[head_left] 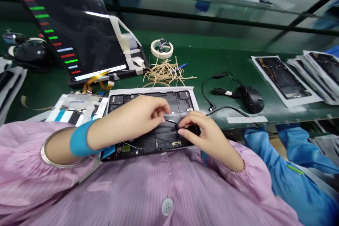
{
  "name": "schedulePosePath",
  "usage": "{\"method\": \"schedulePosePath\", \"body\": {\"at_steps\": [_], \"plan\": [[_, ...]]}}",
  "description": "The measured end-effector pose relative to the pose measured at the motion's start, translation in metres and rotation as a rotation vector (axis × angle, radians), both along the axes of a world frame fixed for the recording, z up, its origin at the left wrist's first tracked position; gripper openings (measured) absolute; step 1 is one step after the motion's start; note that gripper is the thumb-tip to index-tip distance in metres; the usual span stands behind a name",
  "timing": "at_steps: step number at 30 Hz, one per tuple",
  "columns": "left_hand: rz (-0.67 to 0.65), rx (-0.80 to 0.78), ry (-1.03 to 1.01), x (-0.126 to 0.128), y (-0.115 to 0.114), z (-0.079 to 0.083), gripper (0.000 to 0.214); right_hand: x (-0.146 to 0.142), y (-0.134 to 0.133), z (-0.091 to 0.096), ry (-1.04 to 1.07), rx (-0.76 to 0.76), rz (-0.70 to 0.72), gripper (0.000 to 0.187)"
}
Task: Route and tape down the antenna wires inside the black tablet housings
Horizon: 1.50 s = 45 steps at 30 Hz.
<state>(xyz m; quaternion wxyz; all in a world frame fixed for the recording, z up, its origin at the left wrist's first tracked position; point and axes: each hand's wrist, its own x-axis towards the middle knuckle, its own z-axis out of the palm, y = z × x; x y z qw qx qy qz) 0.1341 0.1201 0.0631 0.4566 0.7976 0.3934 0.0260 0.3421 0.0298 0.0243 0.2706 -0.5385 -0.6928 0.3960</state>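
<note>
A black tablet housing (pixel 148 143) lies with its inner side up in front of me, on a white sheet (pixel 195 104). Over its middle, my left hand (pixel 152 111) has its fingers curled and thumb and forefinger pinched together; what they hold is too small to make out. A short black cable (pixel 171 122) runs from near those fingertips toward my right hand (pixel 197 127). The thumb and fingers of that hand close on the cable's right end, just above the housing. A blue strap circles my left wrist.
A lit display panel (pixel 79 24) leans at the back left, its orange flex cables (pixel 92 79) joined to a circuit board (pixel 79 102). Behind the housing are tan strips (pixel 165 72) and a tape roll (pixel 162 49). A mouse (pixel 253 99) and more housings (pixel 284 77) lie right, beside a co-worker's blue sleeve (pixel 304 183).
</note>
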Motion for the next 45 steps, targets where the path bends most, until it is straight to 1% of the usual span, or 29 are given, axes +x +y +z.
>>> {"method": "schedulePosePath", "body": {"at_steps": [3,4,6,8,9,10,12,13,16,18,20,25,35,45], "plan": [[0.000,0.224,-0.008,0.002,-0.008,0.000,0.019,0.000,0.007,0.002,-0.007,-0.033,0.042,0.006],[0.000,0.319,-0.005,0.001,-0.014,0.001,0.019,0.001,0.009,0.003,-0.015,-0.039,0.053,0.007],[-0.002,0.563,0.000,-0.002,-0.033,0.004,0.022,0.003,0.013,0.003,-0.022,-0.041,0.075,0.008],[-0.080,0.807,-0.032,-0.006,-0.058,0.006,0.027,0.005,0.016,0.003,-0.017,-0.060,0.093,0.007],[-0.144,0.882,-0.047,-0.006,-0.072,0.006,0.029,0.006,0.016,0.002,-0.006,-0.082,0.101,0.006],[-0.211,0.913,-0.050,-0.006,-0.084,0.004,0.030,0.007,0.017,0.002,0.011,-0.109,0.109,0.006],[-0.304,0.883,0.000,-0.004,-0.103,-0.005,0.030,0.007,0.018,0.000,0.052,-0.153,0.116,0.006],[-0.315,0.857,0.043,-0.002,-0.108,-0.011,0.029,0.007,0.018,0.000,0.071,-0.158,0.118,0.005],[-0.298,0.816,0.137,0.004,-0.111,-0.026,0.030,0.006,0.019,-0.002,0.093,-0.136,0.118,0.006],[-0.265,0.790,0.153,0.007,-0.108,-0.032,0.033,0.005,0.019,-0.003,0.093,-0.126,0.114,0.006],[-0.237,0.744,0.153,0.009,-0.107,-0.032,0.031,0.004,0.018,-0.005,0.095,-0.126,0.103,0.006],[-0.153,0.640,0.163,0.012,-0.110,-0.028,0.027,0.004,0.017,-0.008,0.107,-0.122,0.088,0.006],[-0.097,0.492,0.157,0.011,-0.109,-0.032,0.027,0.003,0.016,-0.010,0.102,-0.112,0.089,0.007],[-0.124,0.523,0.107,0.013,-0.106,-0.034,0.024,0.000,0.017,-0.010,0.069,-0.118,0.087,0.007]]}}
